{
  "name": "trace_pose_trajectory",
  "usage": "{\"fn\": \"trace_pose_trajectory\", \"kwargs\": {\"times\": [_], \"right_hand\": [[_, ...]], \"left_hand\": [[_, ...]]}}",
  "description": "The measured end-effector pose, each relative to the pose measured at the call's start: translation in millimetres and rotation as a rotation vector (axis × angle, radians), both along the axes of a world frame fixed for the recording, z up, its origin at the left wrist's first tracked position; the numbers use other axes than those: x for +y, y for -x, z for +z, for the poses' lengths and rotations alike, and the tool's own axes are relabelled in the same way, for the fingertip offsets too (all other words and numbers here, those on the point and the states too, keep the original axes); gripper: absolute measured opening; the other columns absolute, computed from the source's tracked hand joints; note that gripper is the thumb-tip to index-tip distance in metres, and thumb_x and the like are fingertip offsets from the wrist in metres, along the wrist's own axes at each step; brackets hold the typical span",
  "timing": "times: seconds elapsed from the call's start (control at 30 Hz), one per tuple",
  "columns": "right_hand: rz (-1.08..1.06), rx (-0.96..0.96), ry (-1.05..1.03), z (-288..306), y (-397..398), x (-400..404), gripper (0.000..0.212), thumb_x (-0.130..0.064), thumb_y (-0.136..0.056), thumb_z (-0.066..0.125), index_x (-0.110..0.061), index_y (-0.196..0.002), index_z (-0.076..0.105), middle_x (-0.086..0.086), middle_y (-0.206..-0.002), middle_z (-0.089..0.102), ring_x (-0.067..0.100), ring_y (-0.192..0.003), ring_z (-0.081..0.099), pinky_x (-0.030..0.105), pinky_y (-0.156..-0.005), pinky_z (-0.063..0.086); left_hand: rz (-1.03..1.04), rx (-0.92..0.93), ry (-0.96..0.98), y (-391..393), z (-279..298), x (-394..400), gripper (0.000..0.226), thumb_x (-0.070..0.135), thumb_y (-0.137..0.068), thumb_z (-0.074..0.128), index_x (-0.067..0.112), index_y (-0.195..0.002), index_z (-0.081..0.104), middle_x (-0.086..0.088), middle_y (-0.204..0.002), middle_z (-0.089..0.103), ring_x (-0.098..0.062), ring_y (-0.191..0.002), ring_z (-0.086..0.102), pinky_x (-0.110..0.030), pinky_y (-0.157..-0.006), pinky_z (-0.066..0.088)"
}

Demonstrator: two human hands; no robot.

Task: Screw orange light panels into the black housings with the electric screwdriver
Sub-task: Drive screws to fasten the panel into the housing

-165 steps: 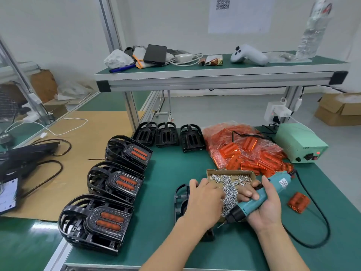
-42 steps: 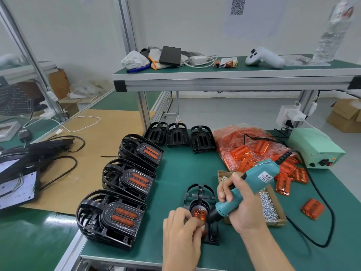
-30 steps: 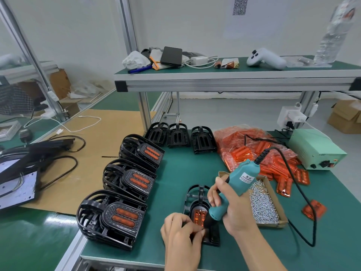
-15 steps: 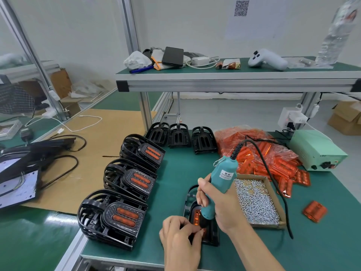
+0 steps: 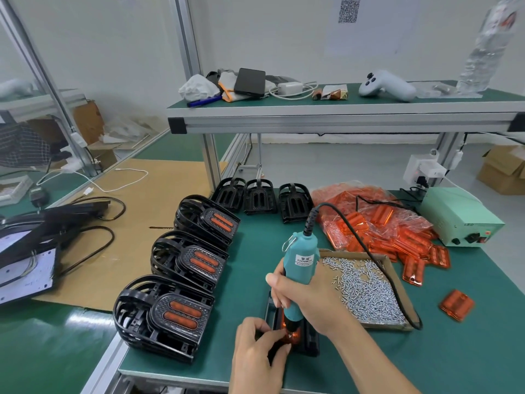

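Head view: right hand point(image 5: 308, 298) wrapped tight round the teal electric screwdriver point(image 5: 299, 273), held near upright, tip down on the orange light panel point(image 5: 290, 332) seated in the black housing point(image 5: 308, 341) directly beneath the fist. Left hand point(image 5: 257, 355) just below and left of the tip, fingertips point(image 5: 279, 339) pinched at the panel; what they pinch, cannot tell. Cardboard tray of screws point(image 5: 366, 291) just right of the right hand; bag of loose orange panels point(image 5: 377, 223) beyond it. Three finished housings point(image 5: 170, 311) well to the left of both hands
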State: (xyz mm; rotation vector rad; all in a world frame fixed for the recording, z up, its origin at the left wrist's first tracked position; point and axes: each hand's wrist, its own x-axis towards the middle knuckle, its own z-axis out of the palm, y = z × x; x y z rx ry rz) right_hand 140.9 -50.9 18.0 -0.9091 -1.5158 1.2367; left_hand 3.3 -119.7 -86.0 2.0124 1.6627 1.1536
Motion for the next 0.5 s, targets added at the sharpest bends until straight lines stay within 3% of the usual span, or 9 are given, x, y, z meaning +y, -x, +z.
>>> {"fn": "trace_pose_trajectory", "kwargs": {"times": [0.17,0.27,0.4,0.5], "right_hand": [[0.057,-0.021,0.006,-4.2,1.8,4.8,0.04,-0.031,-0.091,0.073,-0.006,-0.067,0.053,0.006,-0.056,0.055,0.025,-0.062,0.06,0.049,-0.076,0.055],[0.111,0.007,0.025,-2.8,0.2,8.2,0.04,-0.031,-0.092,0.074,-0.001,-0.072,0.056,0.008,-0.056,0.055,0.025,-0.062,0.06,0.04,-0.075,0.053],[0.138,0.025,0.02,-4.2,-1.0,8.7,0.044,-0.03,-0.093,0.074,-0.001,-0.068,0.052,0.007,-0.057,0.054,0.026,-0.062,0.059,0.037,-0.076,0.052],[0.129,0.022,0.018,-6.7,-1.8,7.6,0.044,-0.028,-0.094,0.073,-0.001,-0.067,0.05,0.004,-0.057,0.055,0.026,-0.063,0.059,0.039,-0.076,0.052]], "left_hand": [[0.012,-0.013,0.025,0.0,-3.3,-0.8,0.031,0.023,-0.065,0.094,0.032,-0.089,0.077,0.016,-0.091,0.043,0.002,-0.091,0.044,-0.002,-0.065,0.036],[0.005,-0.01,0.006,0.4,-6.6,-0.2,0.032,0.023,-0.065,0.094,0.033,-0.089,0.076,0.016,-0.092,0.042,0.0,-0.09,0.045,-0.005,-0.065,0.039],[-0.004,-0.017,-0.009,1.6,-8.2,0.5,0.032,0.024,-0.066,0.093,0.036,-0.089,0.074,0.018,-0.095,0.039,-0.006,-0.085,0.049,-0.018,-0.061,0.049],[0.002,-0.021,-0.024,1.6,-8.4,0.6,0.032,0.023,-0.067,0.093,0.035,-0.09,0.074,0.018,-0.095,0.039,-0.007,-0.085,0.05,-0.017,-0.063,0.049]]}}
